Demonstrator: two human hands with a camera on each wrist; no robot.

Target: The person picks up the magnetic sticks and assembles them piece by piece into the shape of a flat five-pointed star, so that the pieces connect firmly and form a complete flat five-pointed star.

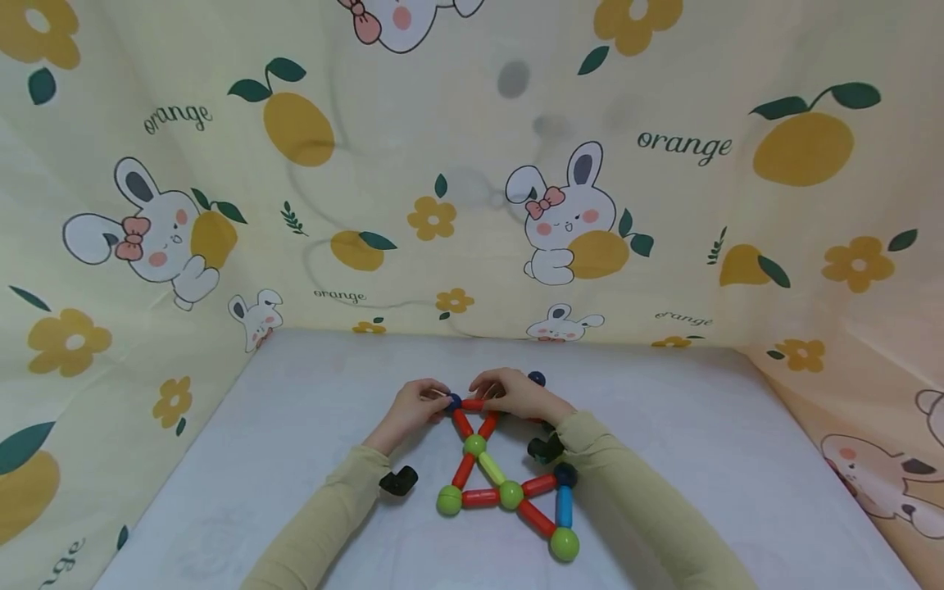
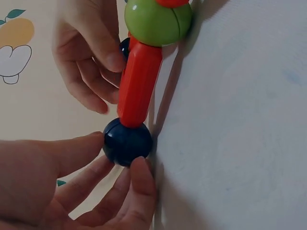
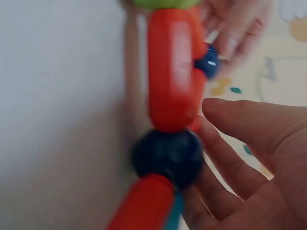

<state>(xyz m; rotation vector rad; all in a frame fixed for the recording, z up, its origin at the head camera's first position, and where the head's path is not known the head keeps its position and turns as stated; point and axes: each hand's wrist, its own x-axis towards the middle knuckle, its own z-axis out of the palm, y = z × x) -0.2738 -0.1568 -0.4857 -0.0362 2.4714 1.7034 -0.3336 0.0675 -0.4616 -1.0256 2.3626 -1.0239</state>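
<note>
In the head view my left hand (image 1: 415, 414) pinches a dark blue ball (image 2: 127, 143) at the far left corner of a flat structure of rods and balls. A red rod (image 2: 140, 86) joins this ball to a green ball (image 1: 475, 445). My right hand (image 1: 519, 395) is over the far right corner, fingers loosely spread beside another dark blue ball (image 3: 168, 157), its thumb apart from it. Red rods and a partly hidden teal rod (image 3: 175, 211) meet there. A short red rod (image 1: 474, 405) lies between the hands.
Nearer me, the structure continues with a yellow-green rod (image 1: 492, 469), a blue rod (image 1: 564, 506) and a green ball (image 1: 565, 544). Another dark blue ball (image 1: 537, 378) shows behind the right hand. A white table (image 1: 295, 385) meets a patterned cloth (image 1: 472, 270) at the back.
</note>
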